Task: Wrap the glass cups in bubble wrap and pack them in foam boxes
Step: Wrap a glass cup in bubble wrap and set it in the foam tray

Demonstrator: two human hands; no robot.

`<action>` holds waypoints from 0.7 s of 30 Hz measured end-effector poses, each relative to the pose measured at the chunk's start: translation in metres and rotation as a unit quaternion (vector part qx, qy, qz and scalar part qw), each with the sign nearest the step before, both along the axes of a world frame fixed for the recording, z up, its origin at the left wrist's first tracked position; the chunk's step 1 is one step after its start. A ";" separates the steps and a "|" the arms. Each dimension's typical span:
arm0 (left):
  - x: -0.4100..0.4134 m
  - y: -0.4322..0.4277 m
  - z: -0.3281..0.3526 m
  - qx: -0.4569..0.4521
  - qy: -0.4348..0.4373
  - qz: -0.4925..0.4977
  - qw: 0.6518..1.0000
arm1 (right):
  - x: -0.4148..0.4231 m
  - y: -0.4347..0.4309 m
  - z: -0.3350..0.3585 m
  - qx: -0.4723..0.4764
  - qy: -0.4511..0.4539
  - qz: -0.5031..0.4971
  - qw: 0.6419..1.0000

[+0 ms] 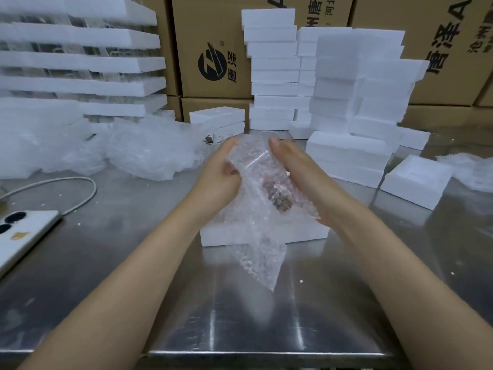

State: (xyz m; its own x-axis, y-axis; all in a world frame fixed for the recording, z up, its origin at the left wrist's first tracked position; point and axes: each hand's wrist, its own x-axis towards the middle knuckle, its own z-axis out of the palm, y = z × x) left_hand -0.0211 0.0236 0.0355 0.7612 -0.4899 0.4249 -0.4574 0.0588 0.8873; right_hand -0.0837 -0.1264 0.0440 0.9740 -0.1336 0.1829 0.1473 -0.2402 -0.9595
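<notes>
Mid-wrap on one cup. Both hands hold the glass cup (276, 194) in the air just above the foam box (213, 237), w/ a bubble wrap sheet (256, 252) rolled partway round it. The left hand (221, 180) curls round the bundle from its side, fingers tucked into the wrap. The right hand (301, 180) clasps the opposite side, thumb up near the far end, fingers hidden behind the plastic.

A loose tail of wrap hangs down in front of the foam box, so the roll isn't finished (ends not tucked either, as far as I can tell). The box's inside is hidden, so I can't tell if it holds anything.

To do, I'd judge: finish the roll, tuck the ends, seat the cup in the box, close it.

Behind the foam box are stacked foam boxes (274, 76). Behind-left of it are a heap of spare wrap (152, 153) & what looks like a bare glass (213, 138), so prob. more cups are waiting.
</notes>
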 end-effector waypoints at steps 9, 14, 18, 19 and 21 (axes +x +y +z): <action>0.007 0.005 0.000 0.057 -0.019 0.134 0.989 | 0.003 0.006 -0.003 0.078 0.004 0.055 0.995; 0.008 0.003 0.014 0.026 0.153 0.103 0.982 | 0.003 0.002 0.004 0.284 -0.038 -0.011 0.958; 0.011 0.012 0.020 -0.025 0.256 -0.015 0.966 | -0.001 -0.008 0.007 0.373 -0.082 -0.095 0.919; 0.011 0.014 0.018 -0.035 0.275 -0.059 0.959 | -0.001 -0.009 0.005 0.382 -0.082 -0.102 0.915; 0.010 0.013 0.018 -0.085 0.296 -0.104 0.946 | -0.001 -0.009 0.006 0.392 -0.086 -0.101 0.910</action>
State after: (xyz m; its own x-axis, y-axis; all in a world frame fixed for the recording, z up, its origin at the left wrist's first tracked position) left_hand -0.0110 0.0366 0.0535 0.7853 -0.6178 0.0402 0.1537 0.2575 0.9540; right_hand -0.0846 -0.1353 0.0495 0.8810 -0.4619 0.1024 0.3408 0.4695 -0.8145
